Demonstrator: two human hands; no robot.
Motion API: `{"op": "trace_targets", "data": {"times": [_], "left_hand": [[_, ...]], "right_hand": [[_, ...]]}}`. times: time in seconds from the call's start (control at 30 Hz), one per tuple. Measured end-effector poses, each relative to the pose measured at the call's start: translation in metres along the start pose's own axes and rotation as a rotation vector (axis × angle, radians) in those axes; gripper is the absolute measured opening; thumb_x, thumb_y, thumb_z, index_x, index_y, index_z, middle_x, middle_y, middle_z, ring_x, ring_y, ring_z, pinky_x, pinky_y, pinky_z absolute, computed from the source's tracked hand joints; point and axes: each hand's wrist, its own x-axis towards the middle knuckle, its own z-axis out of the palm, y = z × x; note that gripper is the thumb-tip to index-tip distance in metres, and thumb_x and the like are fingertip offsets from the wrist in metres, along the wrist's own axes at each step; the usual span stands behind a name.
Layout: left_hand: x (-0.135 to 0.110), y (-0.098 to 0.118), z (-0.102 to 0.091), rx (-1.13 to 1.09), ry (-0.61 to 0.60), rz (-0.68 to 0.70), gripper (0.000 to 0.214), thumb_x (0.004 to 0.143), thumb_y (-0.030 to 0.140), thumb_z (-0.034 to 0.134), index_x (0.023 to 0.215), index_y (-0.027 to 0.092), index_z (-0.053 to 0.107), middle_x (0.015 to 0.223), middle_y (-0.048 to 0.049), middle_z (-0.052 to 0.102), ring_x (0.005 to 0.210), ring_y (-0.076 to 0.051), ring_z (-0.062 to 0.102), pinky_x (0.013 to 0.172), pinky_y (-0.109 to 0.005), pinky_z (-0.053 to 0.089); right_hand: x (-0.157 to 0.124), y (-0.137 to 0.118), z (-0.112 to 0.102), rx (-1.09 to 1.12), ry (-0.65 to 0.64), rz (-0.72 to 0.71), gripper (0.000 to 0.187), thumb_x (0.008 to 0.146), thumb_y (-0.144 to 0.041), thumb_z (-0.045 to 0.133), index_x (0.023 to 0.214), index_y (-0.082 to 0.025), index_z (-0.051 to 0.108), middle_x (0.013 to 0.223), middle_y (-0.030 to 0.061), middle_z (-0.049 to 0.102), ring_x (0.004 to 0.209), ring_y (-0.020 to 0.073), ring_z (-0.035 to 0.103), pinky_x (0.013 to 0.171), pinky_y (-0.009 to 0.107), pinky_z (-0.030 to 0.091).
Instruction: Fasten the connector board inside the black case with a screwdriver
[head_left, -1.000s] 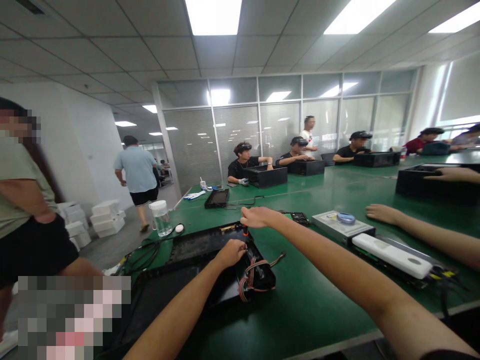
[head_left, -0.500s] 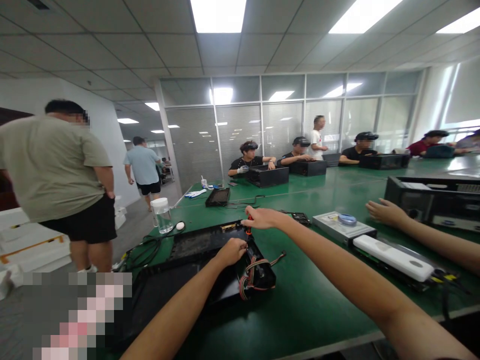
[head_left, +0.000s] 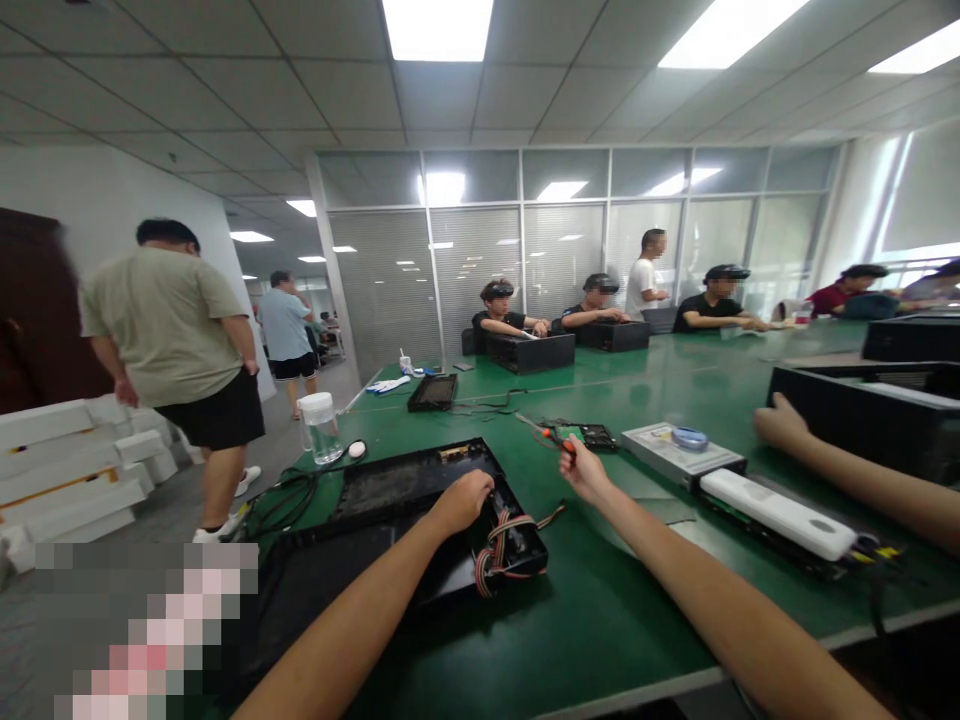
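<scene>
In the head view my right hand (head_left: 586, 472) is closed round the handle of a screwdriver (head_left: 556, 438) with orange and black parts. Its shaft points up and to the left, clear of the black computer case panel (head_left: 375, 565). Over that panel, near its right end, my left hand (head_left: 463, 500) has its fingers pinched together; what they hold, if anything, is hidden. A bundle of striped ribbon wires (head_left: 491, 555) hangs at the panel's right end, just right of my left hand.
An optical drive (head_left: 679, 455) with a blue roll on top and a white elongated part (head_left: 776, 513) lie to the right. Beyond them a co-worker's hand (head_left: 780, 425) touches a black case (head_left: 855, 420). A clear jar (head_left: 322, 430) and black cable (head_left: 289, 495) stand left.
My right hand has moved right and away from the panel, and the screwdriver has tilted from upright to slanting left. My left hand stays put. The co-worker's hand now touches the black case.
</scene>
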Motion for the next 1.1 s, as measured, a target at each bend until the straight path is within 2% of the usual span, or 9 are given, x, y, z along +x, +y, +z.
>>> {"op": "trace_targets", "data": {"times": [0.13, 0.27, 0.4, 0.5, 0.6, 0.7, 0.8, 0.9, 1.1], "left_hand": [[0.002, -0.001, -0.021, 0.053, -0.005, 0.026, 0.019, 0.086, 0.018, 0.04, 0.09, 0.016, 0.058, 0.092, -0.0054, 0.059, 0.087, -0.015, 0.052, 0.082, -0.026, 0.039], [-0.008, -0.007, -0.047, 0.092, -0.24, 0.062, 0.012, 0.078, 0.021, 0.053, 0.08, 0.017, 0.064, 0.081, -0.0024, 0.064, 0.078, -0.015, 0.057, 0.074, -0.022, 0.041], [-0.035, -0.011, -0.06, 0.09, -0.461, 0.052, 0.009, 0.074, 0.024, 0.058, 0.074, 0.018, 0.065, 0.073, -0.001, 0.065, 0.067, -0.013, 0.058, 0.063, -0.019, 0.041], [-0.054, -0.01, -0.064, 0.056, -0.435, 0.09, 0.018, 0.082, 0.028, 0.05, 0.079, 0.019, 0.066, 0.077, -0.0024, 0.066, 0.072, -0.014, 0.058, 0.069, -0.02, 0.04], [-0.061, -0.014, -0.075, -0.015, -0.411, 0.125, 0.03, 0.089, 0.032, 0.037, 0.091, 0.02, 0.064, 0.088, -0.0026, 0.066, 0.081, -0.014, 0.058, 0.077, -0.021, 0.039], [-0.054, -0.03, -0.085, 0.0, -0.296, 0.046, 0.033, 0.09, 0.036, 0.033, 0.11, 0.021, 0.055, 0.104, -0.0038, 0.061, 0.093, -0.017, 0.054, 0.084, -0.025, 0.036], [-0.043, -0.053, -0.083, 0.054, -0.242, -0.091, 0.037, 0.085, 0.039, 0.042, 0.116, 0.018, 0.046, 0.095, -0.0056, 0.062, 0.086, -0.018, 0.055, 0.076, -0.026, 0.039], [-0.034, -0.075, -0.068, 0.054, -0.327, -0.174, 0.033, 0.08, 0.039, 0.048, 0.104, 0.016, 0.051, 0.081, -0.0032, 0.061, 0.072, -0.016, 0.055, 0.063, -0.022, 0.039], [-0.019, -0.085, -0.042, 0.16, -0.478, -0.057, 0.013, 0.073, 0.029, 0.057, 0.072, 0.017, 0.059, 0.072, 0.0, 0.059, 0.069, -0.014, 0.054, 0.063, -0.02, 0.038]], "right_hand": [[0.005, -0.003, 0.008, 0.34, 0.015, 0.037, 0.016, 0.079, -0.034, 0.053, 0.08, -0.018, 0.054, 0.067, -0.0008, 0.059, 0.046, 0.0058, 0.05, 0.043, 0.016, 0.043], [-0.003, 0.003, 0.019, 0.206, -0.11, -0.001, 0.022, 0.068, -0.031, 0.065, 0.07, -0.019, 0.046, 0.057, -0.0044, 0.053, 0.049, 0.008, 0.052, 0.045, 0.017, 0.042], [-0.017, 0.0, 0.03, -0.208, -0.276, -0.103, 0.038, 0.08, -0.051, 0.042, 0.061, -0.018, 0.042, 0.045, -0.0041, 0.045, 0.039, 0.0077, 0.042, 0.04, 0.019, 0.034], [-0.038, -0.02, 0.044, -0.632, -0.441, -0.273, 0.045, 0.084, -0.051, 0.031, 0.064, -0.015, 0.049, 0.048, -0.0008, 0.049, 0.043, 0.0092, 0.045, 0.046, 0.021, 0.036], [-0.074, -0.041, 0.058, -1.1, -0.681, -0.523, 0.037, 0.08, -0.047, 0.045, 0.065, -0.015, 0.054, 0.062, 0.0033, 0.057, 0.058, 0.0125, 0.052, 0.058, 0.023, 0.039], [-0.118, -0.049, 0.063, -1.43, -0.816, -0.594, 0.03, 0.08, -0.043, 0.047, 0.075, -0.016, 0.059, 0.077, 0.0062, 0.061, 0.07, 0.017, 0.056, 0.065, 0.026, 0.04], [-0.155, -0.046, 0.051, -1.526, -0.793, -0.582, 0.024, 0.08, -0.033, 0.049, 0.097, -0.017, 0.057, 0.096, 0.0077, 0.057, 0.082, 0.0185, 0.056, 0.07, 0.027, 0.041], [-0.178, -0.045, 0.027, -1.475, -0.795, -0.571, 0.021, 0.079, -0.022, 0.048, 0.1, -0.02, 0.055, 0.098, 0.0053, 0.056, 0.088, 0.0174, 0.054, 0.075, 0.026, 0.04], [-0.196, -0.047, -0.019, -1.386, -0.726, -0.536, 0.015, 0.082, -0.018, 0.042, 0.089, -0.02, 0.056, 0.087, 0.0045, 0.056, 0.081, 0.0167, 0.052, 0.071, 0.027, 0.039]]}}
